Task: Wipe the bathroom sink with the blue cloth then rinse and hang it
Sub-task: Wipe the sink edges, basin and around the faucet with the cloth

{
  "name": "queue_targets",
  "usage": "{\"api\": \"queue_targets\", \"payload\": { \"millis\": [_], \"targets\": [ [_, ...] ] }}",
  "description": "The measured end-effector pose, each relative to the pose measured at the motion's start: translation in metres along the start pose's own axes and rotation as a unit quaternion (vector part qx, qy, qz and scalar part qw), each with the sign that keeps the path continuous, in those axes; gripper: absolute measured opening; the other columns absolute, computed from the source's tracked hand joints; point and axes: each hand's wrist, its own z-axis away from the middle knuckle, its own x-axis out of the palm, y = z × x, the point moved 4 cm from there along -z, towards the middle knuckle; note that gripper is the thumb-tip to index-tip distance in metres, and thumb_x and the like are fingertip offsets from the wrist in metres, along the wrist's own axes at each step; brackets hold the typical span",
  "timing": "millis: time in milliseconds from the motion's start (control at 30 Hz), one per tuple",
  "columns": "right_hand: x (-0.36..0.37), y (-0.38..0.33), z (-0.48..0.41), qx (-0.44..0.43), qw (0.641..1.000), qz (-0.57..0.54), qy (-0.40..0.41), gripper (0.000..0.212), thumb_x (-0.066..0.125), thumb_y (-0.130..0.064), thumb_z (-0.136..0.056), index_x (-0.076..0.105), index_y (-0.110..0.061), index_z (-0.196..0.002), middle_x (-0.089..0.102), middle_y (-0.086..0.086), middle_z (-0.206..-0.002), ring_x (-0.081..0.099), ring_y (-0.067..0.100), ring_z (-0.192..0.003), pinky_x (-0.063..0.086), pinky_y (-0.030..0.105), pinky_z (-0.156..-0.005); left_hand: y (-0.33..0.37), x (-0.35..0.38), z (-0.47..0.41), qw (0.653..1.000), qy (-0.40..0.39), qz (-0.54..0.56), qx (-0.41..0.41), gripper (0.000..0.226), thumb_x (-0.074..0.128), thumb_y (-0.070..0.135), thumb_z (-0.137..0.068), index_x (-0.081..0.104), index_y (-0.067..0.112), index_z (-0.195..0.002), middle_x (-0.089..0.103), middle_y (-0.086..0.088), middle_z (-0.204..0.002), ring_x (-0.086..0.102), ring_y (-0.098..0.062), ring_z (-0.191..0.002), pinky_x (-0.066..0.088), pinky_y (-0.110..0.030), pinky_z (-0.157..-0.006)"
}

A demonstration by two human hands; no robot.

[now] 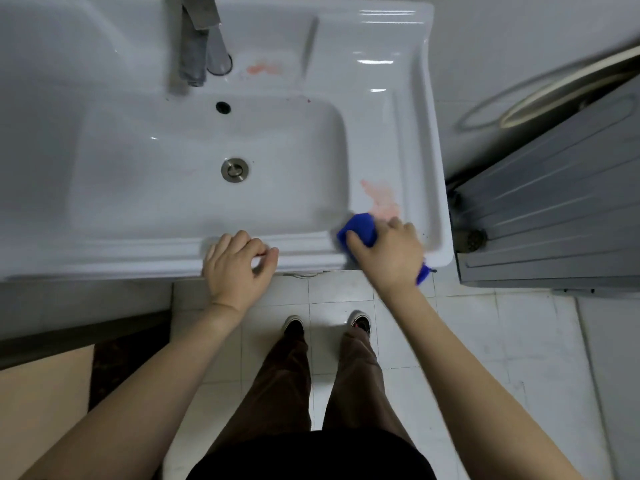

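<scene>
Right hand [388,252] grips blue cloth [358,228] on sink [408,140] rim beside pink stain [381,199]

White tiled floor [485,341], grey ribbed panel [554,209] at right, black shoes [293,325], brown trousers [287,382]

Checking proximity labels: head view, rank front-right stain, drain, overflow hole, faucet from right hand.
1. Stain, front right rim, just beyond the right hand.
2. Drain, basin centre.
3. Overflow hole, back wall.
4. Faucet, back ledge.
</scene>
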Motion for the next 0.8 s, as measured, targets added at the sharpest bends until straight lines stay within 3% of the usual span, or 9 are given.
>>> {"api": "queue_targets", "payload": {
  "millis": [167,333,433,533,667,800],
  "targets": [
    [0.015,-0.044,0.008,-0.090,0.993,-0.061,-0.043,0.041,0.062,-0.052,-0.083,0.055,-0.015,-0.066,0.051,0.001,-0.069,0.042,0.023,-0.072,0.027,0.030,-0.056,-0.002,0.001,0.000,1.000,-0.012,-0.002,-0.010,0.026,0.060,0.032,-0.088,0.062,0.017,-0.067,0.058,-0.004,-0.072,0.053,-0.030,-0.071,0.043,-0.038,-0.068],
    [-0.023,0.050,-0.016,-0.053,0.998,0.001,-0.018,0.044,0.058,-0.057,-0.082,0.061,-0.015,-0.067,0.052,0.002,-0.068,0.049,0.029,-0.080,0.036,0.032,-0.056,0.000,-0.001,0.001,1.000,-0.007,0.001,-0.027,0.028,0.055,0.031,-0.090,0.063,0.015,-0.068,0.057,-0.004,-0.072,0.051,-0.029,-0.072,0.040,-0.037,-0.072],
    [-0.035,0.080,-0.029,-0.034,0.999,0.016,-0.010,0.042,0.061,-0.053,-0.080,0.059,-0.015,-0.062,0.053,0.003,-0.065,0.050,0.032,-0.081,0.033,0.031,-0.055,-0.001,0.002,0.001,1.000,-0.012,-0.002,-0.028,0.029,0.054,0.029,-0.092,0.066,0.014,-0.071,0.057,-0.004,-0.073,0.049,-0.029,-0.073,0.038,-0.037,-0.072],
    [-0.018,0.044,-0.022,-0.042,0.999,0.008,-0.022,0.042,0.059,-0.052,-0.081,0.064,-0.013,-0.066,0.058,0.005,-0.072,0.051,0.031,-0.080,0.030,0.031,-0.057,0.000,0.003,0.001,0.999,-0.016,-0.004,-0.030,0.027,0.055,0.028,-0.092,0.066,0.014,-0.073,0.058,-0.004,-0.074,0.049,-0.029,-0.075,0.037,-0.038,-0.072],
    [0.006,-0.020,-0.002,-0.109,0.990,-0.038,-0.077,0.044,0.057,-0.055,-0.084,0.055,-0.014,-0.067,0.056,0.005,-0.074,0.048,0.028,-0.077,0.029,0.031,-0.056,-0.001,0.002,0.002,1.000,-0.017,0.002,-0.019,0.029,0.053,0.030,-0.093,0.067,0.012,-0.075,0.058,-0.005,-0.075,0.049,-0.029,-0.076,0.036,-0.038,-0.073],
    [-0.010,0.021,-0.018,-0.110,0.991,-0.022,-0.073,0.045,0.057,-0.056,-0.085,0.066,-0.014,-0.072,0.064,0.006,-0.084,0.052,0.029,-0.083,0.032,0.031,-0.059,0.000,0.000,0.001,0.999,-0.034,0.019,-0.021,0.032,0.052,0.032,-0.093,0.069,0.011,-0.076,0.058,-0.005,-0.075,0.048,-0.028,-0.075,0.035,-0.036,-0.075]
  ]
}}
